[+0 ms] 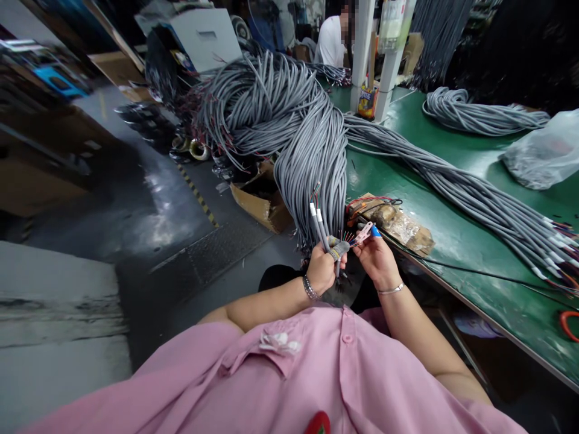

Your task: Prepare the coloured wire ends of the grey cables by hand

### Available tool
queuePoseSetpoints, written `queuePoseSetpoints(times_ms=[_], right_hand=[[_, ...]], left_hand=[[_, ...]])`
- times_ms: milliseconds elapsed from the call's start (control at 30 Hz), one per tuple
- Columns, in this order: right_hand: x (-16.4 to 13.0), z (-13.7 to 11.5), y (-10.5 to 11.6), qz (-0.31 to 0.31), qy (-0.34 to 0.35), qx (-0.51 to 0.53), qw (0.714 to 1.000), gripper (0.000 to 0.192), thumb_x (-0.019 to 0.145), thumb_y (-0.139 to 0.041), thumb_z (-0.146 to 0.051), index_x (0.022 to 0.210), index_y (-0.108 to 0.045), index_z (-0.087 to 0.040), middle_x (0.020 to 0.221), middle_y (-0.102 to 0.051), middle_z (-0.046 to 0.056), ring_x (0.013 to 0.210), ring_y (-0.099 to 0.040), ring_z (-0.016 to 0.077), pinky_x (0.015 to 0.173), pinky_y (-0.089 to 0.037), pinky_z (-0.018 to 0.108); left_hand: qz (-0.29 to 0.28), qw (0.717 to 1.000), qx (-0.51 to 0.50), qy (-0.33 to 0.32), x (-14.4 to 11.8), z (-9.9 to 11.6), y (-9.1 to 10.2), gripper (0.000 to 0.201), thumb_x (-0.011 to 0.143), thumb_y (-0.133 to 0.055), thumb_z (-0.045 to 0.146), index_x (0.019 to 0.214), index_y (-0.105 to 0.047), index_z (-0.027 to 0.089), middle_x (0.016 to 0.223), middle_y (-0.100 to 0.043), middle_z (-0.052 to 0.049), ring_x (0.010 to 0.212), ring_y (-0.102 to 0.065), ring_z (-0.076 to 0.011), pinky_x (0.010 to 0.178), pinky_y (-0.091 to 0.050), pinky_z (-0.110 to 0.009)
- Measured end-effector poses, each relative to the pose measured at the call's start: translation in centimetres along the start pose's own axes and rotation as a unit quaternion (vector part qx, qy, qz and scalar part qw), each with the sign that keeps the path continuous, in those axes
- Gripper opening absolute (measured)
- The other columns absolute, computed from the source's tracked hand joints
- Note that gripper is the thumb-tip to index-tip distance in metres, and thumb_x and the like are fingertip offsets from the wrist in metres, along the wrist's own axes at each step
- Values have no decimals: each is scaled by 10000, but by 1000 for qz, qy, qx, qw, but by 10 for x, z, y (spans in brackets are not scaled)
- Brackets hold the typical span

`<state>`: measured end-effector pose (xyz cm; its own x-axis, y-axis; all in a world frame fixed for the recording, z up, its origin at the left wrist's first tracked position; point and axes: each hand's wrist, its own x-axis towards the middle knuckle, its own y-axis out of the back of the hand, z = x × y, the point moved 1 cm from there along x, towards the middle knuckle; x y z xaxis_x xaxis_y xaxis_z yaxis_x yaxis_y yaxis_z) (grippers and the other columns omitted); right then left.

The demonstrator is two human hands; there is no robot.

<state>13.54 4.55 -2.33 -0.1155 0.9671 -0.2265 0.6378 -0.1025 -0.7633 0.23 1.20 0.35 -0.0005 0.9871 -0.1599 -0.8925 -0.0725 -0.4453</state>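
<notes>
My left hand (322,269) is closed around a few grey cables (319,228), with grey cloth covers on its thumb and finger. Two of these cables point up past the hand, with white bands near their ends and thin coloured wires coming out. More bare coloured wires (348,237) fan out between my hands. My right hand (379,260) pinches a small flat pale-pink piece (363,233) with holes in it, close to these wires. Something blue (375,231) covers one of its fingertips. I cannot make out whether the pink piece grips a wire.
A large heap of grey cables (312,150) hangs over the green table's (456,265) left edge. Another cable bundle (443,169) crosses the table. Beside my right hand lies a plastic-wrapped cardboard piece (402,226). An open carton (257,202) stands below. Someone in white (330,42) sits behind.
</notes>
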Motion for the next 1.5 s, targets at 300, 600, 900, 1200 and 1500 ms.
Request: queuePoseSetpoints(times_ms=[300,600,900,1200,1500], right_hand=[[-4,8,0,65,146,-116,980,346,783,-654,-547,754,-647,-203,676,-643,-25,555,-526,85,547,-447,220],[5,10,-2,21,37,38,998,170,789,-708,-391,788,-656,-229,783,-697,-32,656,-603,101,643,-517,236],[7,14,0,47,37,58,996,135,816,-683,-342,809,-669,-208,786,-710,-19,655,-611,90,654,-507,220],[5,13,0,25,33,54,998,150,802,-698,-378,809,-668,-232,811,-713,-28,672,-614,92,681,-527,235],[5,12,-2,28,46,45,998,139,809,-687,-359,799,-672,-222,792,-704,-24,664,-603,95,633,-511,220]], left_hand=[[2,1000,-1,0,6,-5,-4,308,702,-732,392,703,-515,174,512,-538,40,419,-452,-63,401,-330,-190],[12,1000,-4,3,8,-7,-3,333,690,-737,410,693,-499,177,509,-534,42,413,-451,-62,405,-333,-190],[10,1000,11,-2,7,-11,1,320,699,-731,410,705,-517,172,517,-543,36,415,-454,-64,393,-333,-187],[1,1000,-19,9,5,-5,0,330,686,-742,407,689,-505,176,516,-530,42,420,-443,-60,402,-325,-185],[-5,1000,-12,-7,5,-6,-4,311,705,-729,400,695,-517,172,514,-540,38,416,-450,-62,403,-325,-187]])
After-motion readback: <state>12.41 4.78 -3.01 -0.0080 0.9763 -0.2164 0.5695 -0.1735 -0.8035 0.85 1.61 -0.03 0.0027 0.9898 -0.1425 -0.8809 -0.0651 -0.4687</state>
